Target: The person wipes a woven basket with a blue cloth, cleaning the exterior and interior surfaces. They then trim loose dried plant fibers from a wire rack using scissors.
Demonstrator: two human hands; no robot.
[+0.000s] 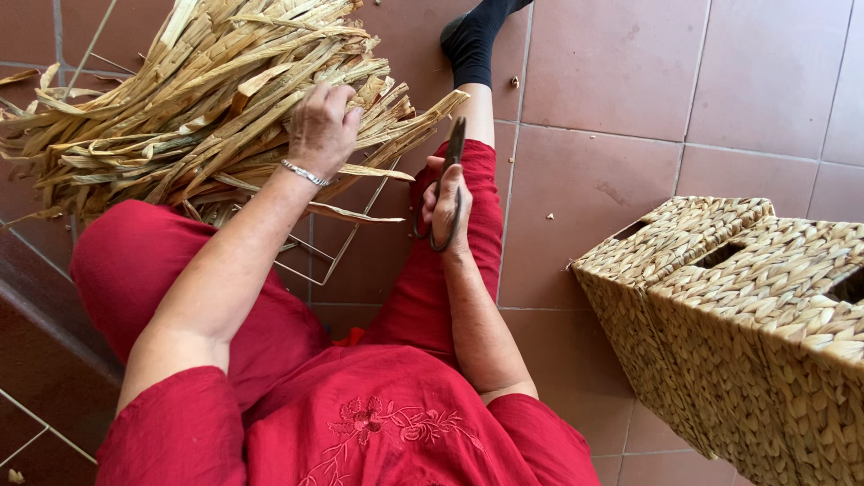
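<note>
Bundle: a thick sheaf of dried straw-coloured reed strips [189,99] fills the upper left of the frame, lying across the person's lap and raised knee, which props it within reach of both hands; the strips are flat, fibrous and split at the ends, fanning toward the centre.
Left hand: the left hand [321,130], a thin metal bracelet [304,173] at its wrist, presses down on top of the sheaf with fingers curled over the strips, its grip closed around a bunch and pinning the loose ends together.
Right hand: the right hand [446,202] sits at centre frame, fingers through the loops of dark metal scissors [447,184], grip closed on the handles; the blades point up toward the strip ends and look nearly shut.
Frame: a thin wire frame [342,243] shows beneath the sheaf, between the knees.
Basket: a woven box-shaped basket [738,333] of the same plaited fibre stands at lower right, well apart, with slot openings on top.
Floor: reddish-brown tiled floor [612,108], matte, flecked with small trimmings.
</note>
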